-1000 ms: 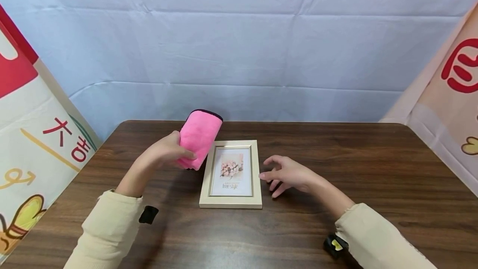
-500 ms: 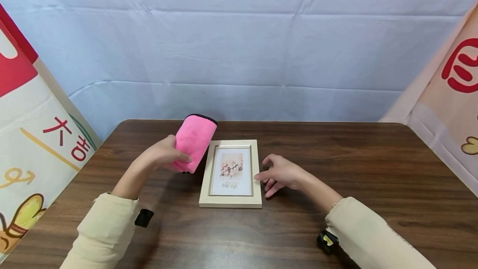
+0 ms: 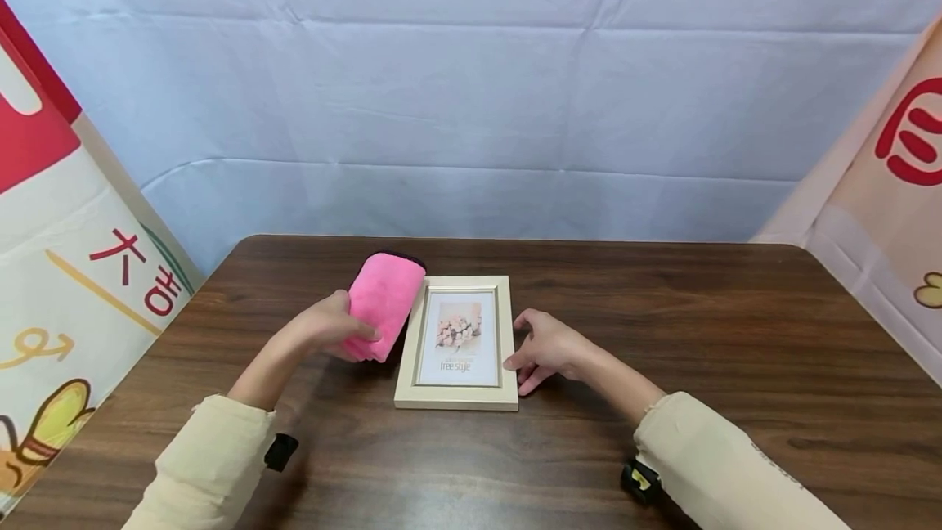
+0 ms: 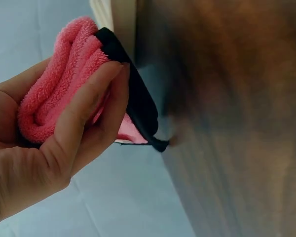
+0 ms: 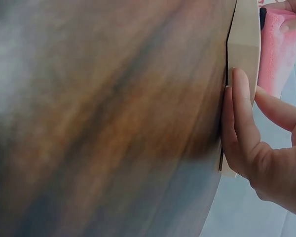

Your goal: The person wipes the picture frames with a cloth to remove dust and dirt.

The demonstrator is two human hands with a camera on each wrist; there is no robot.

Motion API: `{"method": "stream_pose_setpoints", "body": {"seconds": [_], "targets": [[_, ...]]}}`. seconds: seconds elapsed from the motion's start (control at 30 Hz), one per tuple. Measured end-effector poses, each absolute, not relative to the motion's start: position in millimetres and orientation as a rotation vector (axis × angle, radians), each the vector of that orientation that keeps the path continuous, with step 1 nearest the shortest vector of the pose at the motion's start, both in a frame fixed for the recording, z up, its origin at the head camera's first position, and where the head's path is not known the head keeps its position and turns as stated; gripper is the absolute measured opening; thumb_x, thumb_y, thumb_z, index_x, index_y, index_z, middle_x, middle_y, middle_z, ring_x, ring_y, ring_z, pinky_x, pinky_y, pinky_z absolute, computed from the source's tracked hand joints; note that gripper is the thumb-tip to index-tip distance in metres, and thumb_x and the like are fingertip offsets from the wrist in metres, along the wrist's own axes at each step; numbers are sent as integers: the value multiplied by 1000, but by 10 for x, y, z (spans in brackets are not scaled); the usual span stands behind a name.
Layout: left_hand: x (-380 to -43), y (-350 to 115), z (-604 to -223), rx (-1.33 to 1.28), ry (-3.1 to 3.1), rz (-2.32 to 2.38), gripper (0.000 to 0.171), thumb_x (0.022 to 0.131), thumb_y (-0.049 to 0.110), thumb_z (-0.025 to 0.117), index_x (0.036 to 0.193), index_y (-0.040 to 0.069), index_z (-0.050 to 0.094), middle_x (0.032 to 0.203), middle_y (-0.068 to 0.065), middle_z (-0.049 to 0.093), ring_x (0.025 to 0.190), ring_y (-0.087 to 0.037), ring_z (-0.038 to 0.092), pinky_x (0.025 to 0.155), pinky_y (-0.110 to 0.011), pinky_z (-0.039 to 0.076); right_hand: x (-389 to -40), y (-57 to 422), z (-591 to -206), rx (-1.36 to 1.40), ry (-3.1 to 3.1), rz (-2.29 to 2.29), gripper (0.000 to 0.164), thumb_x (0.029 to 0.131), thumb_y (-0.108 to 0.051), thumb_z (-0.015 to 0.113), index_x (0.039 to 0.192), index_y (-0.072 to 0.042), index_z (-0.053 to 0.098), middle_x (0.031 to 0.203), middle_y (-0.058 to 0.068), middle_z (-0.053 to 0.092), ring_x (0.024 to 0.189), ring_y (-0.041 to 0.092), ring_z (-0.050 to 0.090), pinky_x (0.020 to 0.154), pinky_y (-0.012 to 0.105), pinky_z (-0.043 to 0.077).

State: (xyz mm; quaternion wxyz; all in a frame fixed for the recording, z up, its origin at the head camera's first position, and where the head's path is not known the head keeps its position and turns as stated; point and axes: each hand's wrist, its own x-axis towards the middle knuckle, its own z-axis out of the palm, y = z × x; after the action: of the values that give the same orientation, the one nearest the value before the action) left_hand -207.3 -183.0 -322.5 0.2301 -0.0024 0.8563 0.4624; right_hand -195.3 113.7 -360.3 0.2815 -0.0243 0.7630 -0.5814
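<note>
A cream picture frame (image 3: 456, 397) with a flower print lies face up on the brown table. Just left of it, my left hand (image 3: 327, 325) grips a folded pink cloth (image 3: 388, 293) with black edging, its upper corner overlapping the frame's left side in the head view. In the left wrist view, thumb and fingers curl round the rolled layers of the cloth (image 4: 64, 74). My right hand (image 3: 552, 348) holds the frame's right edge, thumb on the top border. The right wrist view shows its fingers (image 5: 241, 103) against the side of the frame (image 5: 244, 54).
The wood-grain table (image 3: 662, 309) extends round both arms, with its far edge close to a pale blue backdrop (image 3: 471, 105). Printed cloths hang at the left (image 3: 81, 268) and right (image 3: 883, 211). Black straps show at both sleeves.
My left hand has lowered the pink cloth toward the table beside the frame. My right hand has moved left, from beside the frame onto its right edge. The frame has stayed in place.
</note>
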Motion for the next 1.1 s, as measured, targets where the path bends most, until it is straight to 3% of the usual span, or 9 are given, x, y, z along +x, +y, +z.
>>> {"method": "stream_pose_setpoints", "body": {"seconds": [0.3, 0.6, 1.1], "targets": [[-1951, -1766, -3340, -49, 2343, 1321, 37, 81, 3, 64, 99, -10, 35, 73, -19, 63, 61, -21, 64, 63, -38, 57, -1945, 1139, -3610, -69, 2046, -1563, 57, 78, 15, 59, 122, 7, 24, 63, 17, 52, 53, 21, 55, 54, 39, 57], [-1915, -1680, -3388, -80, 2334, 1329, 38, 80, 3, 66, 101, -8, 36, 78, -19, 58, 58, -20, 62, 63, -38, 57, -1940, 1129, -3594, -85, 2064, -1554, 58, 78, 15, 60, 123, 8, 25, 65, 16, 52, 54, 21, 55, 55, 40, 57], [-2179, -1694, -3468, -130, 2206, 1466, 48, 83, 1, 62, 117, -9, 28, 94, -21, 53, 66, -20, 64, 67, -40, 56, -1948, 1129, -3615, -70, 2069, -1546, 57, 79, 14, 60, 123, 6, 25, 65, 16, 51, 54, 21, 54, 54, 39, 57]]}}
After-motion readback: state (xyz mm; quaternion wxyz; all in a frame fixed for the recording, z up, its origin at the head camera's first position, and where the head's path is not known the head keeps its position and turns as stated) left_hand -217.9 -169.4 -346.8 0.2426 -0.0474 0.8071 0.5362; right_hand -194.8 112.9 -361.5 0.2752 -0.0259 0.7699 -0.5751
